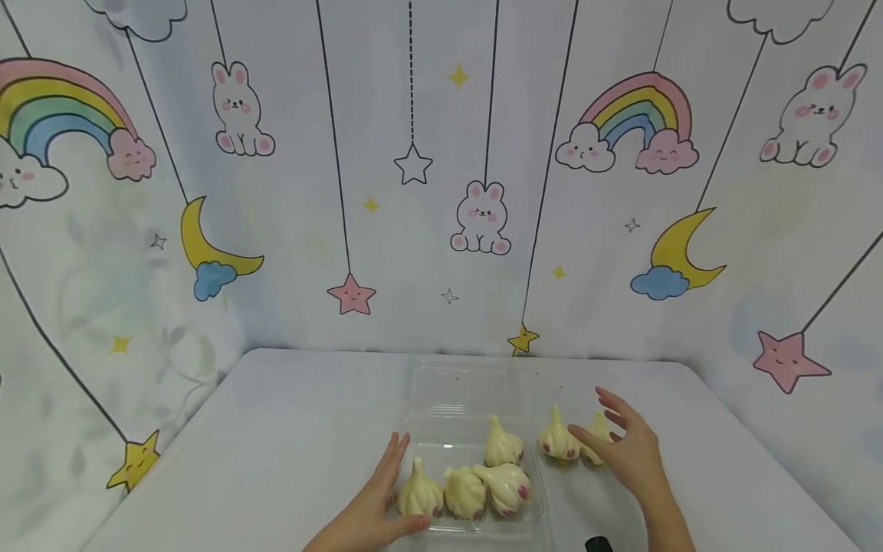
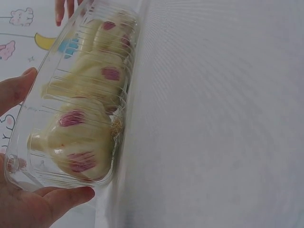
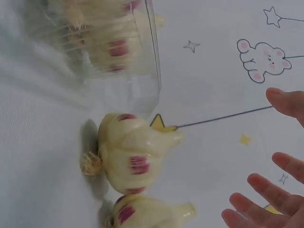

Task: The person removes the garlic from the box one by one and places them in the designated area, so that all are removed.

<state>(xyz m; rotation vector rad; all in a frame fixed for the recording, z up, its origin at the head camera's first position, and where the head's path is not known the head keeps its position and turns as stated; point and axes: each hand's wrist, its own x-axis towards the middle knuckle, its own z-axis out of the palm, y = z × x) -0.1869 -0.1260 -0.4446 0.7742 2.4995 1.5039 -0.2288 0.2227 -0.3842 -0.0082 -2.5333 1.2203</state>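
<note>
Several garlic bulbs [image 1: 465, 494] with purple patches sit inside a clear plastic clamshell box [image 1: 540, 502]. My left hand [image 1: 372, 498] rests against the box's left end, fingers straight along its side and thumb at the front corner. In the left wrist view, that thumb [image 2: 71, 202] lies beside the clear wall. Two more bulbs stand on the table right of the box: one nearer bulb [image 3: 137, 156] and an outer bulb [image 1: 599, 429], partly covered by my right hand [image 1: 631, 452]. With fingers spread and nothing in them, the right hand hovers above that pair.
The box's clear lid [image 1: 458, 387] lies folded back toward the wall. Near the front edge of the head view, a small black object [image 1: 599, 544] shows on the white table [image 1: 297, 429]. A cloth printed with rabbits and stars [image 1: 414, 253] surrounds the table.
</note>
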